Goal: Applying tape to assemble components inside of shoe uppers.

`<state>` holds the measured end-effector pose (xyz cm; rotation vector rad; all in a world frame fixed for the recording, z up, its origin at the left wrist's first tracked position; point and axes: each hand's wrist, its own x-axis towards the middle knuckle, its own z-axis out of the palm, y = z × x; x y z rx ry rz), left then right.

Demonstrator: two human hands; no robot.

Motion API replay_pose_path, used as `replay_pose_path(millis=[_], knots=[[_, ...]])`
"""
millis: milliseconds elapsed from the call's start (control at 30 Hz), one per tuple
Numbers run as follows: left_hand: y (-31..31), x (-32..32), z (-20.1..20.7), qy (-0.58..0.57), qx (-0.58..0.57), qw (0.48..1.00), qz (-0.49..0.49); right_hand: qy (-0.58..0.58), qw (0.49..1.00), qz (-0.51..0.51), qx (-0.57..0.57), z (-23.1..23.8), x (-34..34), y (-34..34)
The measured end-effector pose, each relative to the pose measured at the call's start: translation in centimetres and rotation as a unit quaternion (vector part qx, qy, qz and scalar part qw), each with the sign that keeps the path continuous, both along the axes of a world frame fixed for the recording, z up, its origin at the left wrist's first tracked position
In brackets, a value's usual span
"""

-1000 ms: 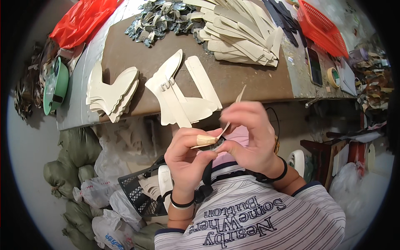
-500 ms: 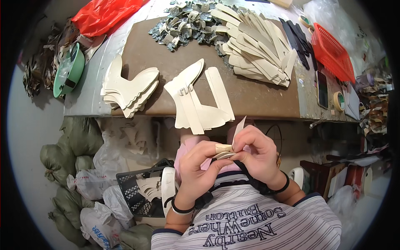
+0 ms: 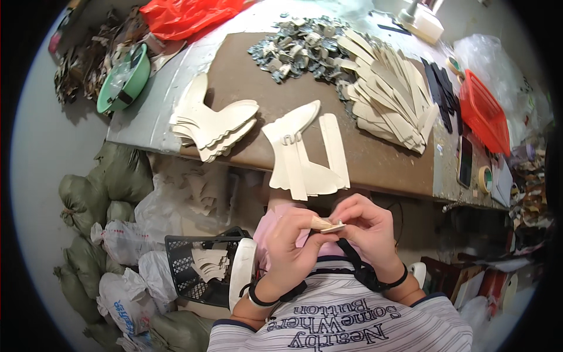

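Observation:
Both hands meet in front of my lap. My left hand is closed, pinching a small cream leather-like piece between thumb and fingers. My right hand grips the other end of that piece, its fingers bent over it. Part of the piece is hidden by the fingers. Just beyond, at the table's front edge, lies a cream boot-shaped cut piece with a strap and a small buckle across it. Beside it are a few cream strips. A stack of similar cut pieces sits to the left.
On the brown-covered table lie a heap of cream strips and a pile of metal buckles. A red basket, phone and tape roll are at right. A black crate and sacks stand lower left.
The view has turned, so the table's things sit further right and lower. A pale strip end that stuck up from my right fingers no longer shows. Both hands still hold the small piece.

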<state>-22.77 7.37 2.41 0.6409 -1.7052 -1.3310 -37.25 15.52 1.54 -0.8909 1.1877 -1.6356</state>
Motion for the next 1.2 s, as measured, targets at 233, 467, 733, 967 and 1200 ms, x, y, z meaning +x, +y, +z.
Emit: replay_pose_path(millis=[233,467,733,967,1200], knots=[[0.3,-0.4,-0.2,-0.027,-0.058,0.998,0.021,-0.009,1.000,-0.004,-0.023,-0.5,0.2,0.0],[-1.9,0.2,0.9,-0.056,0.037,0.997,-0.035,0.038,0.999,-0.026,0.003,-0.4,0.3,-0.3],[-26.9,6.8,-2.5,-0.409,-0.251,0.793,0.375,-0.102,0.994,-0.010,0.041,0.3,-0.4,0.2],[-28.0,4.7,-3.2,-0.490,-0.200,0.762,0.373,-0.159,0.986,-0.007,0.050,0.6,-0.2,0.0],[-23.1,3.3,-1.0,-0.111,-0.064,0.953,0.276,-0.143,0.988,0.013,0.048,1.3,-1.0,-0.1]])
